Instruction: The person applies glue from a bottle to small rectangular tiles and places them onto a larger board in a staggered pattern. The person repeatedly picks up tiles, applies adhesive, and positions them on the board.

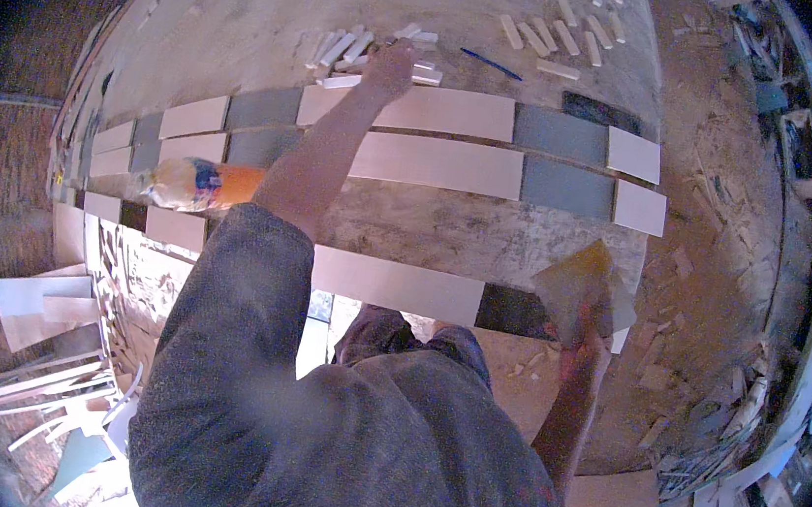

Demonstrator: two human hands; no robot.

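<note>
My left hand (391,66) reaches to the far side of the table, among a cluster of small white blocks (333,48). Its fingers are bent down and partly hidden; what they hold I cannot make out. White blocks lie on both sides of it. Near the right edge, my right hand (588,330) is closed on a thin, square yellowish sheet (577,276), held tilted over the near row. Below my left hand run two rows of flat rectangular pieces, pale ones (445,164) alternating with grey ones (562,133).
An orange-and-clear plastic bag (205,185) lies left of my forearm. More white blocks (567,38) are scattered at the far right, near a thin blue stick (491,63). A near row holds pale and dark pieces (398,282). Scraps (45,394) litter the floor.
</note>
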